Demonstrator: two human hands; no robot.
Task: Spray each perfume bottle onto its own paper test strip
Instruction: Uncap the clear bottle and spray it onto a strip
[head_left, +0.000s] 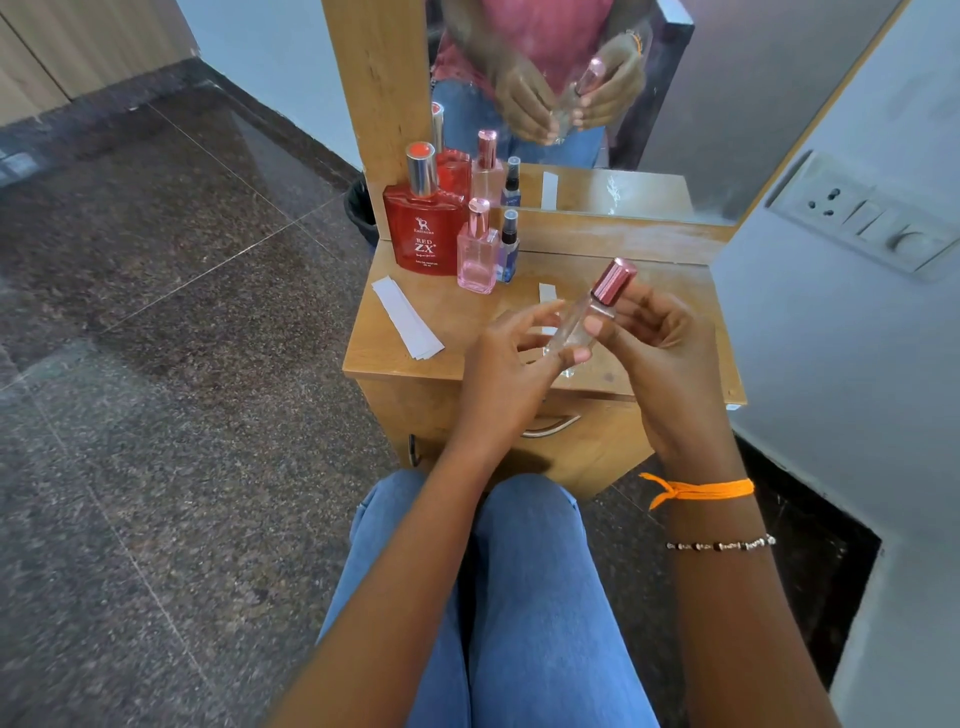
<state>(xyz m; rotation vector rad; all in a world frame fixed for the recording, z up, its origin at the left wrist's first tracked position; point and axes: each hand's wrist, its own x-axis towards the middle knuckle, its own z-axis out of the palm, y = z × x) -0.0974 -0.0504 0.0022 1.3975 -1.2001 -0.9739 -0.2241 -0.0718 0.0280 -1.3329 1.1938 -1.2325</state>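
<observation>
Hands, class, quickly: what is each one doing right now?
Left hand: fingers on the lower end of the clear perfume bottle; a true grip cannot be told.
Right hand: holding that bottle below its pink cap.

Soft, even daylight fills the scene, with faint shadows under the hands (587, 358) on the counter (395, 358). The polished floor (156, 260) shows dull glare. Wide-angle distortion bends the wall lines at the edges, and the mirror (571, 78) reflection looks slightly blurred.

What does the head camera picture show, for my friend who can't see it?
Two hands hold a slim clear perfume bottle with its pink cap on: the right hand grips it, the left hand touches its lower end. Behind, on the wooden table, stand three more bottles beside white paper strips.
</observation>
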